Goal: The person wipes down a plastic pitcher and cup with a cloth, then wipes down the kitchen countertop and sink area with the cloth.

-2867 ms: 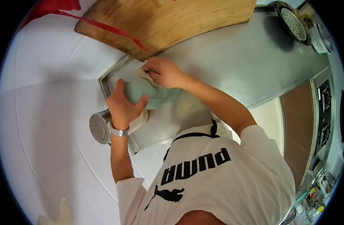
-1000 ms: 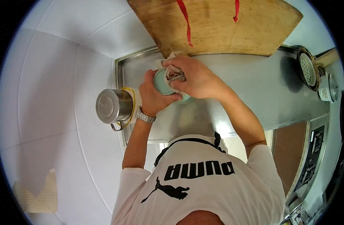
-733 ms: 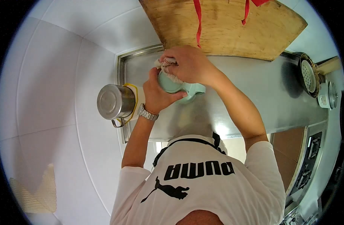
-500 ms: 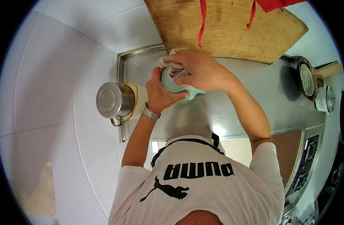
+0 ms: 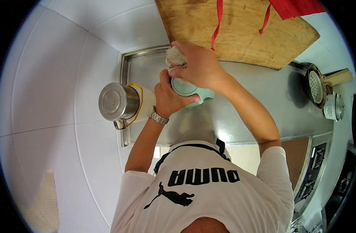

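Note:
My left hand [image 5: 171, 97] grips a mint-green round container [image 5: 184, 87] with a handle-like part on its right side. A metal watch is on that wrist. My right hand [image 5: 201, 66] is closed round a crumpled whitish cloth [image 5: 175, 57] with darker marks. It sits over the far rim of the container, covering part of it. The container is above the steel counter [image 5: 240, 105]; whether its base touches the counter is hidden.
A stainless steel pot [image 5: 119, 101] stands by the left wall. At the back leans a large wooden board [image 5: 240, 35] with red straps hanging before it. To the right are a wok with a strainer [image 5: 316, 85], a small white cooker [image 5: 334, 106] and a gas stove [image 5: 312, 171].
My right hand and the cloth have shifted up and slightly left at the container's far rim, showing more of its green top. My left hand has moved a little right with the container.

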The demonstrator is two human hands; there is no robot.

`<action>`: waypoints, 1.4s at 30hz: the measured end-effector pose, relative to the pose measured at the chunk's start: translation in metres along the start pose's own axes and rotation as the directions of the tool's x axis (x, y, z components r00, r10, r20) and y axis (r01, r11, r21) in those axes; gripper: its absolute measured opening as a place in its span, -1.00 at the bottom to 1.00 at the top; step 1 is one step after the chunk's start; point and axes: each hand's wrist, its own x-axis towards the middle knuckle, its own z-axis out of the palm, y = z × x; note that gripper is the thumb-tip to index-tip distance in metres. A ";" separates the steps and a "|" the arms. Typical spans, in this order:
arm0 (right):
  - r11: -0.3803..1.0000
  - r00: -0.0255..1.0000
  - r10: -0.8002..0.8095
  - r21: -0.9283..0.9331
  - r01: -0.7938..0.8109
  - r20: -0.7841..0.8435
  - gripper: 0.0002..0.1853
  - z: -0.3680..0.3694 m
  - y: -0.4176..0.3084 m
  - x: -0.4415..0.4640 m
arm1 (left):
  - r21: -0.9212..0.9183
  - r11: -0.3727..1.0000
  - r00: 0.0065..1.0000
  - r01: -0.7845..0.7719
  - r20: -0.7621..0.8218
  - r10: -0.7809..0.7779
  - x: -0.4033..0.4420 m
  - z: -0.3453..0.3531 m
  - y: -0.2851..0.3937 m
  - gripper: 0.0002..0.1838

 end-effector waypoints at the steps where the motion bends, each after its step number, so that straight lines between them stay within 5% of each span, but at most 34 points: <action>1: 0.997 0.996 0.037 0.075 -0.031 -0.081 -0.46 -0.001 0.003 -0.001 | 0.021 0.997 0.996 -0.077 -0.038 0.078 0.001 0.001 0.001 0.23; 4: 0.991 0.966 -0.066 0.098 0.093 -0.249 -0.60 -0.013 0.013 -0.002 | 0.033 0.993 0.990 -0.112 -0.080 0.114 -0.001 0.004 -0.003 0.20; 8: 0.954 0.944 -0.235 0.133 0.269 -0.230 -0.64 -0.036 0.003 -0.020 | 0.083 0.993 0.997 -0.080 -0.006 0.081 0.002 -0.001 0.003 0.05; 10: 0.915 0.914 -0.401 0.010 0.403 -0.064 -0.61 -0.035 0.002 -0.029 | 0.056 0.996 0.998 -0.063 0.007 0.063 0.002 0.001 0.002 0.03; 15: 0.906 0.907 -0.420 -0.051 0.421 0.030 -0.61 -0.017 -0.004 -0.037 | 0.057 0.997 0.999 -0.043 0.021 0.042 0.004 0.003 0.001 0.00; 19: 0.856 0.854 -0.515 -0.010 0.517 0.073 -0.63 -0.023 -0.006 -0.038 | 0.090 0.951 0.954 -0.296 -0.026 0.300 0.009 0.004 0.002 -0.16; 21: 0.847 0.841 -0.526 -0.008 0.531 0.130 -0.64 -0.030 -0.004 -0.041 | 0.123 0.922 0.929 -0.367 -0.006 0.370 0.008 0.002 0.000 -0.23; 23: 0.838 0.824 -0.535 -0.006 0.545 0.187 -0.64 -0.045 0.000 -0.040 | -0.065 0.974 0.974 -0.216 0.048 0.219 0.003 0.002 -0.003 -0.31; 25: 0.861 0.752 -0.482 0.086 0.501 0.448 -0.66 -0.063 0.005 -0.036 | -0.125 0.976 0.983 -0.179 0.022 0.183 0.004 0.002 0.007 -0.32; 30: 0.834 0.765 -0.532 0.066 0.548 0.363 -0.66 -0.054 0.003 -0.038 | -0.139 0.989 0.988 -0.050 0.141 0.069 0.004 -0.002 0.009 -0.09; 32: 0.826 0.780 -0.546 0.041 0.562 0.307 -0.66 -0.048 -0.003 -0.037 | -0.222 0.955 0.981 -0.194 -0.028 0.193 0.005 0.001 0.012 -0.30; 36: 0.807 0.813 -0.547 -0.134 0.575 0.198 -0.64 -0.041 -0.007 -0.033 | -0.005 0.962 0.958 -0.272 0.097 0.271 0.004 0.003 0.000 -0.22; 38: 0.778 0.818 -0.551 -0.252 0.576 0.167 -0.64 -0.041 -0.006 -0.032 | 0.034 0.993 0.993 -0.112 0.040 0.110 0.004 0.000 0.008 -0.17; 42: 0.781 0.848 -0.452 -0.336 0.526 0.277 -0.66 -0.061 -0.007 -0.037 | -0.052 0.996 0.997 -0.068 0.014 0.069 0.003 -0.001 0.012 -0.16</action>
